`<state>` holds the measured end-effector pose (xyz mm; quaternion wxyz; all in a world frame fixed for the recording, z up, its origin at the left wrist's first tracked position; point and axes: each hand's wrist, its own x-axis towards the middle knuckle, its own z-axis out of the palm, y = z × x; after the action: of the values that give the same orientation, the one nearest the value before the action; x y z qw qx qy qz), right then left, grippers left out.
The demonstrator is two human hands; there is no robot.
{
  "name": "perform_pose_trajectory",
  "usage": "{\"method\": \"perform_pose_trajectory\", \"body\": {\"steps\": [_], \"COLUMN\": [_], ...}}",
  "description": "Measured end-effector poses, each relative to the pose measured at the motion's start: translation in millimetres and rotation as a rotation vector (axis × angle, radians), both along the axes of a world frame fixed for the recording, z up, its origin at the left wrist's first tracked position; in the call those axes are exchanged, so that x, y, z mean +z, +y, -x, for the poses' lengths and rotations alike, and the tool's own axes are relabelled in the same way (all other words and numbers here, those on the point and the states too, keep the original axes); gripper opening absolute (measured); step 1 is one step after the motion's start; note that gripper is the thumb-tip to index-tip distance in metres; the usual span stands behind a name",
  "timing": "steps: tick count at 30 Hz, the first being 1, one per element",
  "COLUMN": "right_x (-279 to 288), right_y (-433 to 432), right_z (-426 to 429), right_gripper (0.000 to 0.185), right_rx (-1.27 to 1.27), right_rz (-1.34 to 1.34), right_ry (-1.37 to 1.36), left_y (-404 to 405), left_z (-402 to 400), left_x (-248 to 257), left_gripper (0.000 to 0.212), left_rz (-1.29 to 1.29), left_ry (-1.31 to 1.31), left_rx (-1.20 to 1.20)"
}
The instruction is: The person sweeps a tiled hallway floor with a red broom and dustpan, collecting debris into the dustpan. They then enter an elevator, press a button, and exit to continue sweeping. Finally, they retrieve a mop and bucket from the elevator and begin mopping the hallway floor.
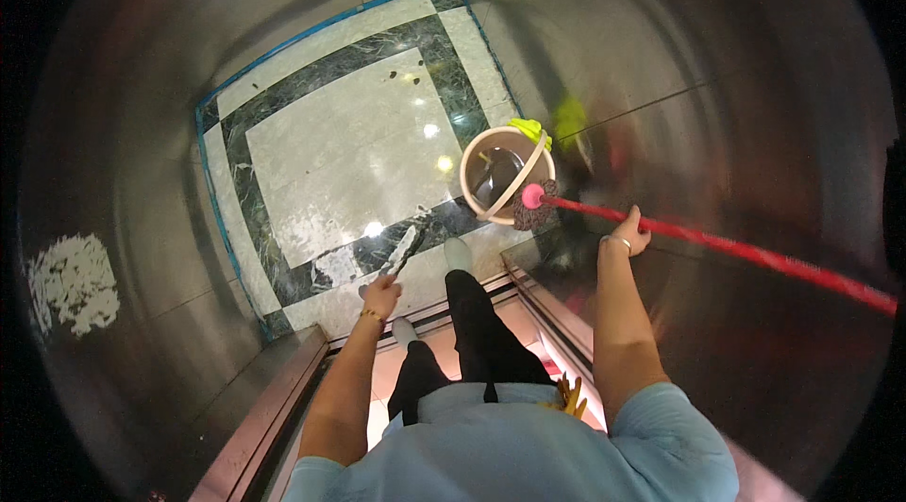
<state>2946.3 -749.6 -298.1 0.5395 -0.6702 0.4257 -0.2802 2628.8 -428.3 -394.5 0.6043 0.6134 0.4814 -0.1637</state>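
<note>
My right hand (632, 232) grips the red handle (736, 251) of a string mop, which slants off to the right. The dark mop head (532, 215), with its pink collar (533, 195), is at the near right rim of a beige plastic bucket (468, 180). Dark liquid fills part of the bucket, and its carrying handle (511, 185) crosses the opening. A yellow-green cloth (529, 132) hangs over the far rim. My left hand (382, 295) is low over the floor with curled fingers. Just beyond it runs a dark-edged whitish strip (405, 247); whether I hold it is unclear.
Shiny metal walls (637, 70) enclose a marble floor (340, 141) with dark bands and blue edging. A few dark bits (393, 75) lie on it. My feet (458, 254) are by a grooved door sill (425, 321). Yellow gloves (570, 396) hang at my waist.
</note>
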Motion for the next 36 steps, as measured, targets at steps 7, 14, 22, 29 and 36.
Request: {"method": "perform_pose_trajectory", "body": {"steps": [7,14,22,29,36], "right_x": [11,14,72,186,221], "right_y": [-2,14,55,81,97], "right_z": [-23,-30,-60,-66,-48], "right_gripper": [0.012,0.031,0.034,0.032,0.032], "right_rx": [-0.011,0.168,0.496,0.698,0.789], "right_rz": [-0.32,-0.254,-0.089,0.093,-0.034], "right_ry": [-0.204,-0.22,-0.204,-0.19,-0.28], "left_y": [-73,-140,-108,-67,-74], "left_z": [-227,-326,-285,-189,-62], "left_x": [-21,-97,-209,-117,-75], "left_gripper": [0.043,0.063,0.029,0.014,0.01], "left_rz": [-0.144,-0.227,0.089,0.232,0.101], "left_ry": [-0.144,-0.124,-0.152,-0.073,0.069], "left_rx": [-0.558,-0.673,-0.489,-0.206,0.232]}}
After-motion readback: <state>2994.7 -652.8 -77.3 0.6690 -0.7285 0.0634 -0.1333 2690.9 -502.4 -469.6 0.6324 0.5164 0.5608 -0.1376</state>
